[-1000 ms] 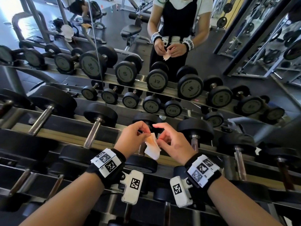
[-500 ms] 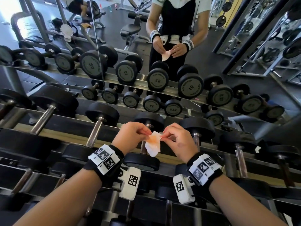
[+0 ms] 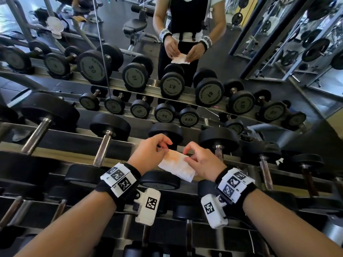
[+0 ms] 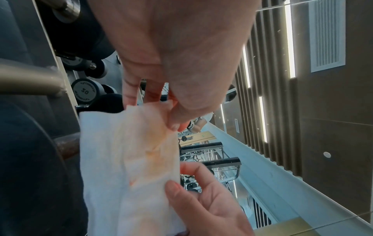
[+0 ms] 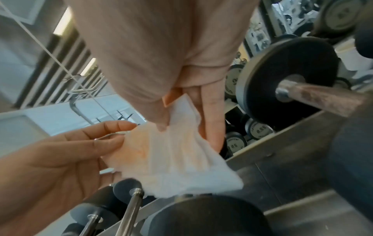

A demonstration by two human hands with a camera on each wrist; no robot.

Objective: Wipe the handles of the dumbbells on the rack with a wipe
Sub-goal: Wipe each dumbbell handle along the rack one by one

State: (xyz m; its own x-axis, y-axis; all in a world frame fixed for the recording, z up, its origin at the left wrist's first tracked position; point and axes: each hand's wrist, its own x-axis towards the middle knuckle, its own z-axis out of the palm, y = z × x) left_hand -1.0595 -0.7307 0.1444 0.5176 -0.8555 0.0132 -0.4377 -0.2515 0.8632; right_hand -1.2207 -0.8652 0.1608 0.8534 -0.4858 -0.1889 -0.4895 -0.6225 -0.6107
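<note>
A white wipe (image 3: 176,165) with orange stains is stretched between my two hands above the dumbbell rack (image 3: 61,151). My left hand (image 3: 163,145) pinches its left edge between thumb and fingers; in the left wrist view the wipe (image 4: 129,159) hangs below that pinch. My right hand (image 3: 187,154) pinches the right edge, and the wipe (image 5: 171,156) shows in the right wrist view too. Black dumbbells with steel handles (image 3: 102,149) lie in a row on the rack. The dumbbell (image 3: 167,134) straight under the wipe has its handle hidden by my hands.
A wall mirror (image 3: 232,52) behind the rack reflects the rack, numbered dumbbell ends and a person holding the wipe. A rusty-looking handle (image 5: 322,99) lies to the right of my right hand. A lower rack tier (image 3: 185,236) runs beneath my wrists.
My hands have drawn apart, so the wipe, bunched and hanging a second ago, is now spread wider between them. Both hands have stayed over the same dumbbell.
</note>
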